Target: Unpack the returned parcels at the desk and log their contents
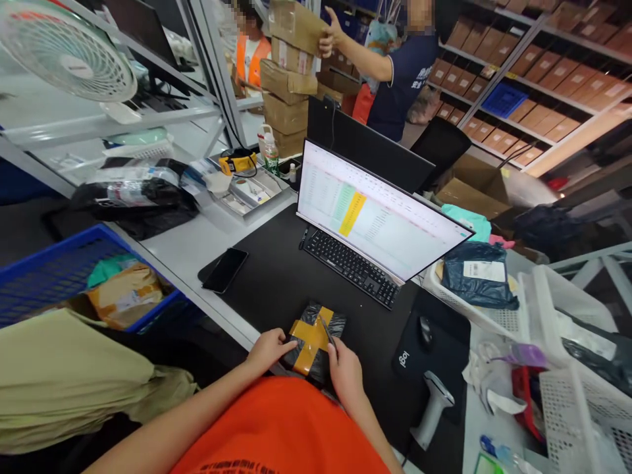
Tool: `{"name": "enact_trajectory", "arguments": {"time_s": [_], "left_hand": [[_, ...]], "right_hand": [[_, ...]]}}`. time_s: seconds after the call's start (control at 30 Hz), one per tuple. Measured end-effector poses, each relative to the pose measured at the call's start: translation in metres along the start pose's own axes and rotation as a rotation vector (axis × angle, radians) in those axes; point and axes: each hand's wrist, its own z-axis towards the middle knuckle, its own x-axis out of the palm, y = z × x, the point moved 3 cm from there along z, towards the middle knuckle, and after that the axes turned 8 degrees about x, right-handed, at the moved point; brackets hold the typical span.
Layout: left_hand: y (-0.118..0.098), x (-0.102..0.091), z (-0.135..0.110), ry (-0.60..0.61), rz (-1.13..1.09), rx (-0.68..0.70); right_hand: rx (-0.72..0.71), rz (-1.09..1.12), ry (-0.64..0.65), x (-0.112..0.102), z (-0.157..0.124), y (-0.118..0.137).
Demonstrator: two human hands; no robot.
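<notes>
You are working over a flat package wrapped in shiny black plastic (pixel 318 342), which is lying in the lower middle of the frame. Your right hand (pixel 347 370) is holding a thin, dark, pointed tool (pixel 329 334), and its tip is lying over the shiny yellow-brown tape cross (pixel 302 332) on top. I am not able to tell if the tip is touching. Your left hand (pixel 266 349) is resting at the package's left edge, and I cannot tell if it is gripping or just steadying. The wrapping and taping are looking done. No cut or gap is showing, so any cutting is seeming to be left.

The package is sitting on a big, smooth, black mat (pixel 276 263), and the mat is covering part of a pale grey desk (pixel 192 227). A wide, bright computer screen (pixel 380 210) is standing in the middle of the frame, and a long black keyboard (pixel 348 263) is lying below it. A flat black phone (pixel 226 270) is lying to the left of them. A grey hand scanner (pixel 434 408) is lying at the lower right.

A round, pale fan (pixel 69 56) is filling the upper left corner. At the upper middle, a person in a dark blue shirt (pixel 402 79) is touching a tall stack of brown boxes (pixel 286 85).
</notes>
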Motion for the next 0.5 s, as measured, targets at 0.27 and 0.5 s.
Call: {"name": "enact_trajectory", "arguments": {"time_s": [0.27, 0.5], "left_hand": [[0.006, -0.003, 0.009, 0.044, 0.01, 0.019], [0.001, -0.008, 0.005, 0.108, 0.039, -0.001]], "right_hand": [[-0.046, -0.452, 0.094, -0.004, 0.014, 0.067], [0.04, -0.545, 0.228, -0.029, -0.022, 0.045]]}}
